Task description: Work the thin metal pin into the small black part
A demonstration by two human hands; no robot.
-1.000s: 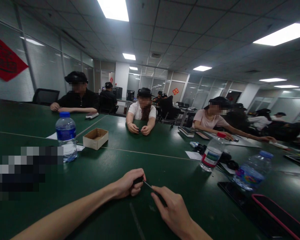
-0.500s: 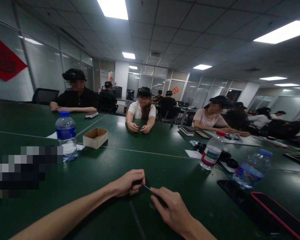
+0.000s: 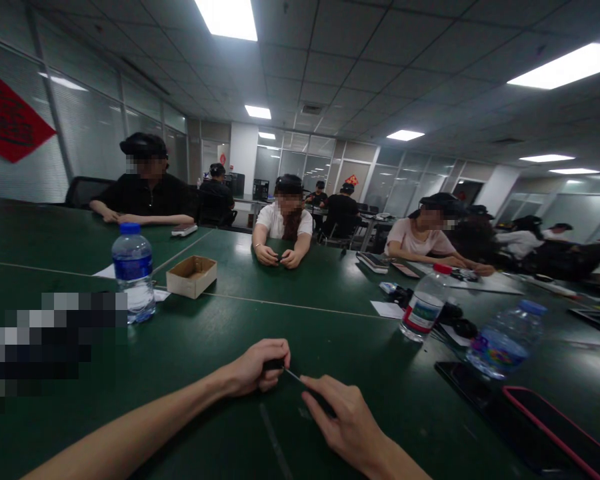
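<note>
Low over the green table (image 3: 220,427), my left hand (image 3: 260,365) is curled closed around a small dark object (image 3: 274,365), mostly hidden by the fingers. A thin metal shaft (image 3: 293,375), like that of a slim screwdriver, bridges the gap between my hands. Its left end meets the dark object at my left fingers. My right hand (image 3: 347,410) pinches the shaft's other end between thumb and forefinger. Something dark shows under that palm, but I cannot tell whether it is a handle or shadow.
A blue-capped bottle (image 3: 133,273) and an open cardboard box (image 3: 191,277) stand at left. To the right are a red-capped bottle (image 3: 425,303), another blue-capped bottle (image 3: 506,340), a dark phone (image 3: 463,383) and a pink-edged phone (image 3: 560,427). Several people sit around the table.
My hands and the shaft keep practically the same pose. The person in black at the left has leaned slightly left.
</note>
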